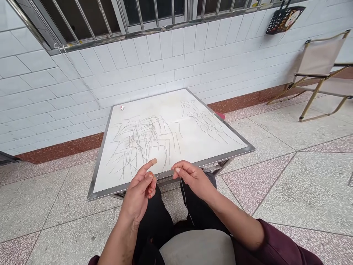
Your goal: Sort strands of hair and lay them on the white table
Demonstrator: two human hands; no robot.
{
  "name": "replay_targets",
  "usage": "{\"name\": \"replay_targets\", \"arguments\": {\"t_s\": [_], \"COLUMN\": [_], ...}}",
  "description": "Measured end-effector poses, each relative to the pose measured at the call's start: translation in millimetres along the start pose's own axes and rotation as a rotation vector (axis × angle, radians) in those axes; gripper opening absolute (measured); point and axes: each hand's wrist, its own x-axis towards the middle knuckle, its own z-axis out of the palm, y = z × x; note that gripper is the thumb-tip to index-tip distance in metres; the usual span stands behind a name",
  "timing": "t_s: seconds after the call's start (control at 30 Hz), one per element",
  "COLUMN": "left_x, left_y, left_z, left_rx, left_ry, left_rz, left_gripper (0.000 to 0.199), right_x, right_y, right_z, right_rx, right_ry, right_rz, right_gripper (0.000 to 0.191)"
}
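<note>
Just off the table's near edge, my left hand point(139, 189) pinches a thin wire point(164, 172) between thumb and curled fingers. Its index finger points outward, with a tan wrap around the tip. My right hand point(195, 182) is closed on the same strand, thumb against index finger. A pale length hangs below the right hand toward my lap. Many dark bent wires point(143, 136) lie in a tangled spread on the left and middle of the white table point(190, 147). Wires with round loops at one end point(205, 116) are grouped at the right.
A small white-and-red item point(122, 108) sits at the table's far left corner. The tiled wall point(154, 62) stands close behind. A folding chair point(317, 70) is at the right, and a patterned bag point(285, 19) hangs on the wall.
</note>
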Motion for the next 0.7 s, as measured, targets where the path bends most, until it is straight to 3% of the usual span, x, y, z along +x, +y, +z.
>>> {"name": "replay_targets", "arguments": {"t_s": [0.2, 0.33, 0.5, 0.7], "left_x": [7, 12, 26, 65], "left_y": [-5, -19, -44, -65], "left_z": [-17.2, -32.5, -52.8, -72.8], "left_rx": [-0.090, -0.087, 0.021, 0.362], "left_ry": [0.182, 0.246, 0.313, 0.466], "left_rz": [0.057, 0.022, 0.028, 0.316], "left_gripper": [0.057, 0.061, 0.070, 0.055], "right_x": [11, 34, 88, 163], "right_y": [7, 23, 48, 61], "right_z": [-1, -15, -53, -99], "right_rx": [0.135, 0.147, 0.066, -0.070], "right_ry": [0.139, 0.234, 0.370, 0.462], "right_rz": [0.079, 0.070, 0.064, 0.127], "right_gripper": [0.024, 0.026, 0.022, 0.014]}}
